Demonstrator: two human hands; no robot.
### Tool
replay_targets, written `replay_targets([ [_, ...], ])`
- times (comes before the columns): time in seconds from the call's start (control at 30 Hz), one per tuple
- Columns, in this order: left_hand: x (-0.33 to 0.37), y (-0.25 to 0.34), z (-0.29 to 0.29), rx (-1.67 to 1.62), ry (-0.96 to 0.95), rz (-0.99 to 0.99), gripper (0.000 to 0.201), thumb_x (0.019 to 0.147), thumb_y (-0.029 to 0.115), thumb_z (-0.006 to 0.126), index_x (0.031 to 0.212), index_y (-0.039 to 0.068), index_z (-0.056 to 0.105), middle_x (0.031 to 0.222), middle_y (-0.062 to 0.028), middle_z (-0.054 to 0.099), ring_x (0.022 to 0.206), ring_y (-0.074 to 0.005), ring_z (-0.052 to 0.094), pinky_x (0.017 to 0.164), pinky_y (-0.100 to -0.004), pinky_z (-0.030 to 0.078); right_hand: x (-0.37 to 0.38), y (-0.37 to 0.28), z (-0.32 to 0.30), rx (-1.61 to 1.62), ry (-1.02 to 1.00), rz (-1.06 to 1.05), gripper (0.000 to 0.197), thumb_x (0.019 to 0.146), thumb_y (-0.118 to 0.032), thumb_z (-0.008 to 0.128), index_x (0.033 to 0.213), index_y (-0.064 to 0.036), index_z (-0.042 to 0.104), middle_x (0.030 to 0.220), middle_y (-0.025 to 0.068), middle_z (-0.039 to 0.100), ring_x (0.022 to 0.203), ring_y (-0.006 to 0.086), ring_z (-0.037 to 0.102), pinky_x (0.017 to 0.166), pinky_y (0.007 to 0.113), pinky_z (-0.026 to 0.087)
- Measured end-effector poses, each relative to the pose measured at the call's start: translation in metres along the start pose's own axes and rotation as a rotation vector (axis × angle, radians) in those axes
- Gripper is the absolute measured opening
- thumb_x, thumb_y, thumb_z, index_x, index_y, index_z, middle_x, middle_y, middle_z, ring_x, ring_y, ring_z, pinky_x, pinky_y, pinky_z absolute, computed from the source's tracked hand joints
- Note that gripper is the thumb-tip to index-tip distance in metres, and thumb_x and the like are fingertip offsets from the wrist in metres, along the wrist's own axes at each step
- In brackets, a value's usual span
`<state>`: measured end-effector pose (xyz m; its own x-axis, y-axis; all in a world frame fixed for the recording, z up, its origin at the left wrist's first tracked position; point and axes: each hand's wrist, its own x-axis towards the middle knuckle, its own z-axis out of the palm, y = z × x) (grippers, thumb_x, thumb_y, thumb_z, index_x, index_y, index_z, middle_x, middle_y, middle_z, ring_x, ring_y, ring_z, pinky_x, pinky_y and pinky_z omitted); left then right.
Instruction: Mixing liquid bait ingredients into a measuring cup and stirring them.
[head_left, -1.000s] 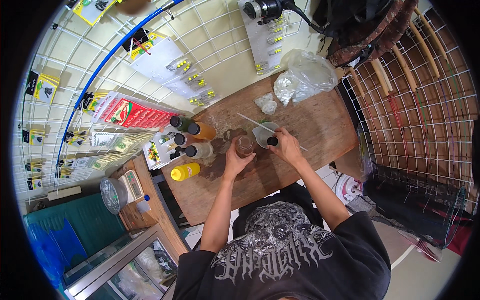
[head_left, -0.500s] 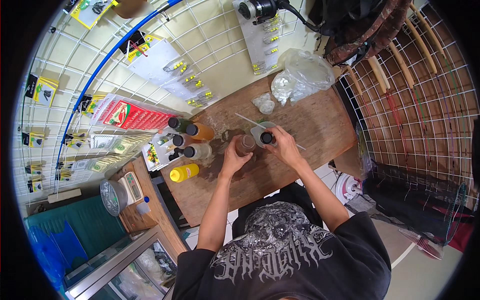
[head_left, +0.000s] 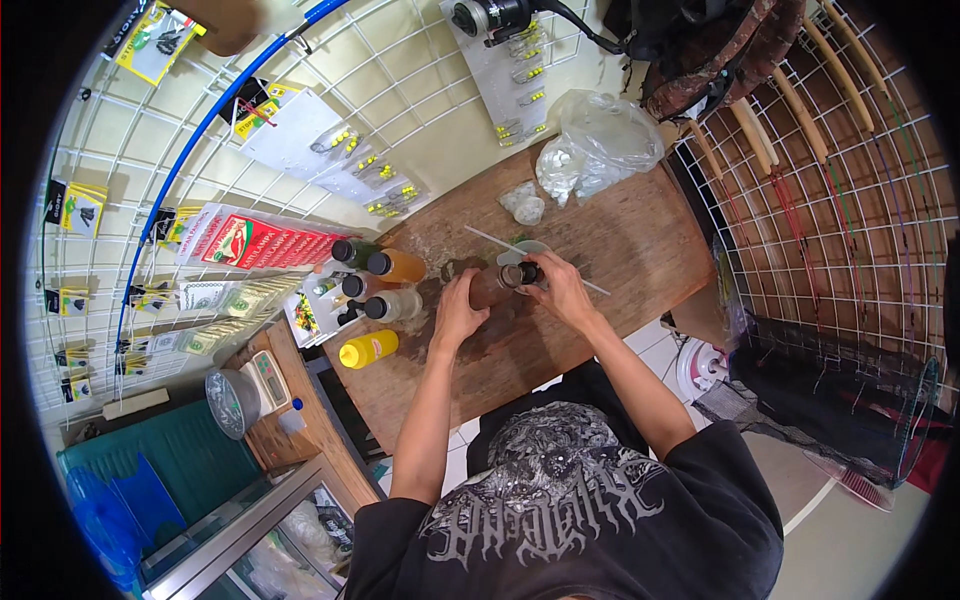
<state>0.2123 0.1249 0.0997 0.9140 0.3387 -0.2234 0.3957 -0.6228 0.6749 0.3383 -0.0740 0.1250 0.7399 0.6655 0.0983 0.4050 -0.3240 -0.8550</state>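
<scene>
My left hand [head_left: 460, 318] is wrapped round a clear bottle [head_left: 491, 288] with brownish contents, tilted with its mouth toward the right. A black screw cap [head_left: 528, 272] sits in the fingers of my right hand [head_left: 562, 296], right at the bottle's mouth; whether it is threaded on I cannot tell. Behind my right fingers stands a whitish cup [head_left: 537, 247], partly hidden. A thin white stick [head_left: 486, 238] lies slantwise by the cup, its middle covered.
Left of my hands stand several capped bottles, one orange [head_left: 402, 266], and a yellow squeeze bottle [head_left: 369, 349]. Plastic bags [head_left: 608, 150] lie at the wooden table's [head_left: 640, 250] far side. A kitchen scale [head_left: 268, 378] is at the left. Wire racks [head_left: 830, 230] hold fishing gear.
The bottle has tipped to the right, and the black cap has come from over the cup to the bottle's mouth. The two hands are closer together.
</scene>
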Motion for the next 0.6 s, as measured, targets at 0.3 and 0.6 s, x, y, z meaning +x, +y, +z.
replay_targets([
  [0.3,0.003,0.005,-0.005,0.057,-0.055,-0.009,0.077,0.065,0.006,0.086,0.134,0.011,0.053,0.126,-0.0187,0.061,0.121,-0.0419,0.056,0.102,-0.0487,0.047,-0.004,0.016,0.005,0.034,-0.009,0.067,0.048,0.074,-0.002,0.082,0.118,0.0019,0.062,0.114,0.0170,0.064,0.095,0.0381,0.067,0.081,0.044,0.054],
  [0.6,0.006,-0.004,-0.003,0.049,-0.048,0.019,0.078,0.065,0.007,0.086,0.135,0.011,0.053,0.126,-0.0186,0.061,0.122,-0.0415,0.056,0.102,-0.0486,0.047,-0.001,0.018,0.008,-0.260,-0.077,-0.022,0.047,0.071,0.006,0.073,0.116,0.0045,0.061,0.112,0.0229,0.058,0.110,0.0440,0.059,0.089,0.049,0.051],
])
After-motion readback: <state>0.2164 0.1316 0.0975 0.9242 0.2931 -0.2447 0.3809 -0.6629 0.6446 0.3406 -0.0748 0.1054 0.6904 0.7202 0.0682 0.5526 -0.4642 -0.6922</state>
